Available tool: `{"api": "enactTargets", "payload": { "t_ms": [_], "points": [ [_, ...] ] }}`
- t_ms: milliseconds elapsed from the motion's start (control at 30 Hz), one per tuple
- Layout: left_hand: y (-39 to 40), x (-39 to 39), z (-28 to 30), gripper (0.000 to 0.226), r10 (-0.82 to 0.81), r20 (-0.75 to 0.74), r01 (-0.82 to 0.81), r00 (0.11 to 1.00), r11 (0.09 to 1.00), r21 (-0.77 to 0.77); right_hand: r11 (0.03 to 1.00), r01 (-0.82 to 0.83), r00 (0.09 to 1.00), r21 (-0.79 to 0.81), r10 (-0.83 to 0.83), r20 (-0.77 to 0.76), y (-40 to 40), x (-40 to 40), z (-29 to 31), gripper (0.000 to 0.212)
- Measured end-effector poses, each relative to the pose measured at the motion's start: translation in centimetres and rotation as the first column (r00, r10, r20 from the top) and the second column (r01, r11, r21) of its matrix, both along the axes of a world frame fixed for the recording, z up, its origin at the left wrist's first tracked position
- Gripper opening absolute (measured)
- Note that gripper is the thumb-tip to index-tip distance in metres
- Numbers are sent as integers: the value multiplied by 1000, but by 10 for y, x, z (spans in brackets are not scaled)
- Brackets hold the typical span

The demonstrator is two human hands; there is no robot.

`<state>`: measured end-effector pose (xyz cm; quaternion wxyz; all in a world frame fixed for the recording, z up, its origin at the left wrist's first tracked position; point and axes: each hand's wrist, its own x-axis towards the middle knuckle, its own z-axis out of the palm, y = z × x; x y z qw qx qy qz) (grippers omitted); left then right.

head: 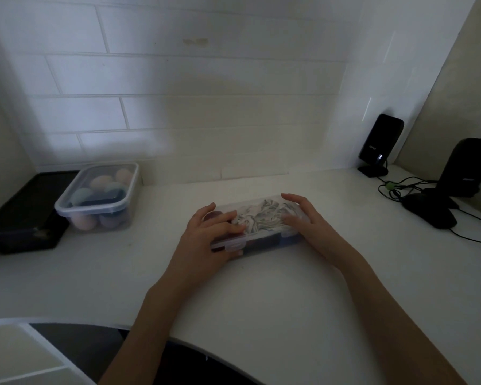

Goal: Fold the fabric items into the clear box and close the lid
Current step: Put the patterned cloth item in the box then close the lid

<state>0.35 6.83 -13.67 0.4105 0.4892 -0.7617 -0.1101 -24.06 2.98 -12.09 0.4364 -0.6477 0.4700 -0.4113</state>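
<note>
A long clear box (264,241) lies on the white desk in front of me with its clear lid on top. Through the lid I see a crumpled white patterned fabric (261,219) and darker fabric items lower in the box. My left hand (208,234) rests over the box's left end, fingers flat on the lid and thumb at the front edge near a clasp. My right hand (303,218) lies on the right end, fingers straight and pressing down on the lid.
A lidded clear container (96,198) of rounded pastel items stands at the left, beside a black tray (25,215). Two black speakers (379,144) (465,170), a mouse (431,212) and cables sit at the right. A tiled wall rises behind the desk.
</note>
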Motion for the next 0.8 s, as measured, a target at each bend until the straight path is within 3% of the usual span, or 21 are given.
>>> {"api": "enactTargets", "payload": {
  "t_ms": [100,200,367,467,600,667,733,800],
  "points": [
    [3,1,2,44,7,7,-7,1000,1000,0,1000,-10,1000,-13,10,-23,1,1,0,42],
    [-2,6,17,44,-38,-81,45,996,995,89,999,-7,999,-49,6,-38,0,1,-2,40],
    [-12,0,37,31,-151,-323,237,934,939,247,990,131,971,-49,-119,207,-6,8,-2,11],
    [-18,-13,30,28,-26,-408,101,913,981,165,969,246,926,-15,-231,299,-11,14,-3,22],
    [-27,-30,22,41,115,-523,-93,844,993,68,949,306,903,76,-314,294,-18,24,0,64],
    [-31,-31,15,43,113,-474,-135,873,991,-14,940,316,888,133,-342,308,-18,28,4,77],
    [-35,-27,13,41,116,-368,-167,923,980,-108,932,340,872,125,-362,329,-18,30,3,64],
    [-39,-24,15,33,158,-289,-219,944,956,-196,910,412,850,44,-402,341,-15,31,3,32]
  ]
}}
